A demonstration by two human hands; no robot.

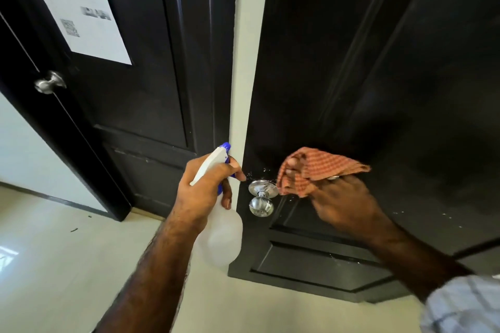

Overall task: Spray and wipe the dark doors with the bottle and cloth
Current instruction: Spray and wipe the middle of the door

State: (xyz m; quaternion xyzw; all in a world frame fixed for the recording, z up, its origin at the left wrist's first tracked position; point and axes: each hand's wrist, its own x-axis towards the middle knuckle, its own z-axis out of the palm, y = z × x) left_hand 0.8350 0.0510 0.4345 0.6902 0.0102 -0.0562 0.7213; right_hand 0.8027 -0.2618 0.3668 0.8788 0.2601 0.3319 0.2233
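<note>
My left hand (205, 192) grips a clear spray bottle (220, 235) with a white and blue trigger head, its nozzle pointing at the right dark door (378, 89). Small droplets speckle that door above its silver knob (261, 204). My right hand (343, 203) holds an orange checked cloth (319, 167) against the right door, just right of the knob. A second dark door (140, 76) stands to the left, with its own silver knob (50, 82).
A white strip of wall (246, 62) separates the two doors. A printed paper sheet (78, 5) is stuck on the left door. Pale glossy floor tiles (67, 265) lie below, with a dark skirting along the left wall.
</note>
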